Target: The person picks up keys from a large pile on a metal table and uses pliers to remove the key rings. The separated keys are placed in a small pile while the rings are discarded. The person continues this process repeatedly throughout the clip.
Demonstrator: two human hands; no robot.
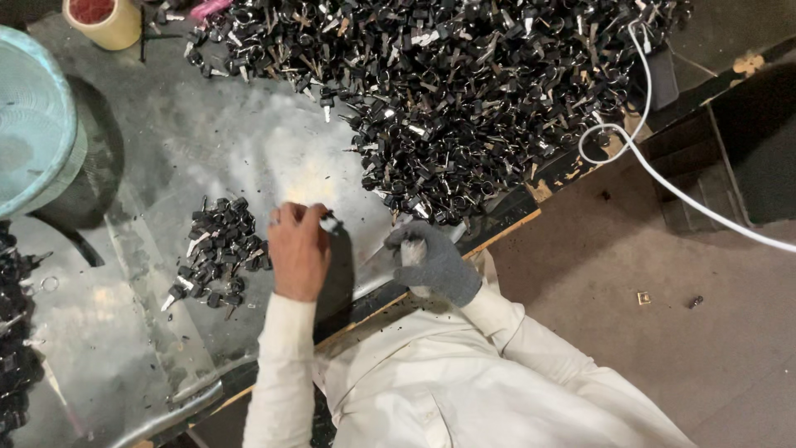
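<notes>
A: Holding a small black-headed key (330,222) at the fingertips, the left hand (297,253) sits bare over the shiny middle of the desk (249,158). Fingers curled tight round it, knuckles up.

B: And the right hand (435,264)?

A: Grey glove on. Resting at the front edge of the desk, just below the near fringe of the big heap. Fingers bent inward; cannot tell whether anything is inside them.

B: Big heap meaning?

A: A large pile of black keys (473,91), metal blades showing here and there, filling the far right part of the desk. A smaller pile of the same keys (220,249) lies just beside the left hand, on its left.

B: Further out?

A: Pale green round tub (33,124) at the left edge. A roll of tan tape (104,21) at the far left corner. More dark keys (12,332) along the left border. A white cable (655,166) loops off the pile and runs across the brown floor (630,274) to the right. Both sleeves cream-white.
</notes>
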